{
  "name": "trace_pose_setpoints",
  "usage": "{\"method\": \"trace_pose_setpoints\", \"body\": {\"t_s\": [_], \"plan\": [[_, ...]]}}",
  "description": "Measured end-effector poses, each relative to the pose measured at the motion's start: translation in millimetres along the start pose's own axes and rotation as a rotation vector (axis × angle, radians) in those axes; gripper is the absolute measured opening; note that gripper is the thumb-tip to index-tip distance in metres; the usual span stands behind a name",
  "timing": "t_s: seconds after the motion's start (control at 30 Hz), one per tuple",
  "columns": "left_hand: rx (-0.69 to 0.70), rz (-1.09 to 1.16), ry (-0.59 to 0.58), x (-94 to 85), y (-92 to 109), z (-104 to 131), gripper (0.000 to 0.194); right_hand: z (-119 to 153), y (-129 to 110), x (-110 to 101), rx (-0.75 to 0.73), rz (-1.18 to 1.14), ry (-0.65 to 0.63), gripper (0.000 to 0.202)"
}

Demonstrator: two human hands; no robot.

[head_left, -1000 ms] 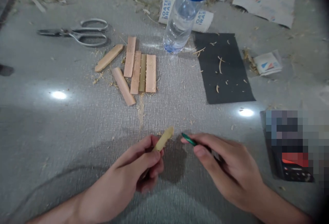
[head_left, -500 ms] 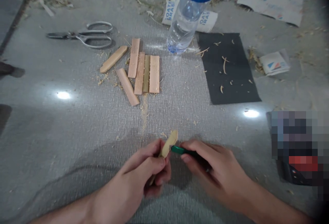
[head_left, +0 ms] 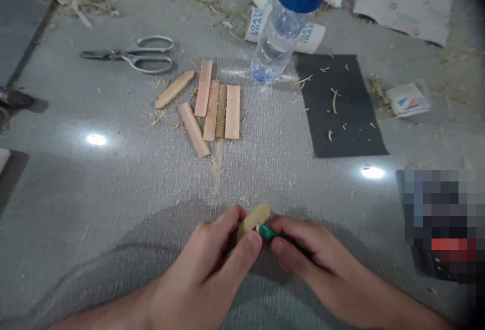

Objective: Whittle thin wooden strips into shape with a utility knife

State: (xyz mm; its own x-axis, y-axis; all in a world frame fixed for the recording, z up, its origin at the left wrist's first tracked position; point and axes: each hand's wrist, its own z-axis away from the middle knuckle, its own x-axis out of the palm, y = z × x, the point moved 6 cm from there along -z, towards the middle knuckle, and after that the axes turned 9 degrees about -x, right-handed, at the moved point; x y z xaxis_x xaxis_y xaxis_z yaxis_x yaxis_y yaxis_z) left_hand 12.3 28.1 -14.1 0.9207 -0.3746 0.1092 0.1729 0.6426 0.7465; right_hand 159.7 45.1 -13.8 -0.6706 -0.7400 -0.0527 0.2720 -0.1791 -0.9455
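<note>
My left hand (head_left: 220, 254) is closed round a pale strip of bamboo or wood (head_left: 253, 219), whose pointed end sticks out up and to the right. In my right hand (head_left: 310, 254) is a green-handled cutting tool (head_left: 267, 232), probably a utility knife. Its front end meets the strip's right side by my left thumb; the blade itself is hidden. Beyond my hands lie several flat wooden strips (head_left: 232, 112) side by side on the grey surface. One strip (head_left: 175, 89) with shaped ends rests apart at their left.
Scissors (head_left: 147, 56) lie at the upper left. A water bottle (head_left: 278, 37) stands behind the strips, with black sandpaper-like sheet (head_left: 341, 107) to its right, strewn with shavings. Paper packets (head_left: 407, 98) and a blurred-out device (head_left: 435, 264) are at the right.
Both hands have come closer together, and the left thumb now presses near the tool's tip. The held strip has tilted further to the right. The whole view has shifted slightly.
</note>
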Motion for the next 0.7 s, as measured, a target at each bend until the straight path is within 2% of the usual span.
{"method": "trace_pose_setpoints", "body": {"t_s": [0.13,0.27,0.47,0.6,0.7], "plan": [[0.056,-0.228,-0.008,0.5,2.5,-1.2,0.031,-0.9,4.7,3.0,0.018,0.055,0.017,0.028],[0.072,-0.271,-0.005,1.8,1.5,-1.1,0.029,0.4,3.7,5.3,-0.012,0.17,0.069,0.028],[0.069,-0.155,-0.073,2.1,7.9,-1.0,0.032,-0.7,-1.0,6.5,0.001,0.156,0.068,0.03],[-0.007,-0.118,-0.092,3.0,7.2,-2.3,0.039,-0.5,-0.7,2.9,0.037,0.152,0.055,0.032],[-0.085,0.019,-0.17,8.5,2.1,-2.1,0.042,0.7,-1.3,2.1,0.028,0.128,0.053,0.031]]}}
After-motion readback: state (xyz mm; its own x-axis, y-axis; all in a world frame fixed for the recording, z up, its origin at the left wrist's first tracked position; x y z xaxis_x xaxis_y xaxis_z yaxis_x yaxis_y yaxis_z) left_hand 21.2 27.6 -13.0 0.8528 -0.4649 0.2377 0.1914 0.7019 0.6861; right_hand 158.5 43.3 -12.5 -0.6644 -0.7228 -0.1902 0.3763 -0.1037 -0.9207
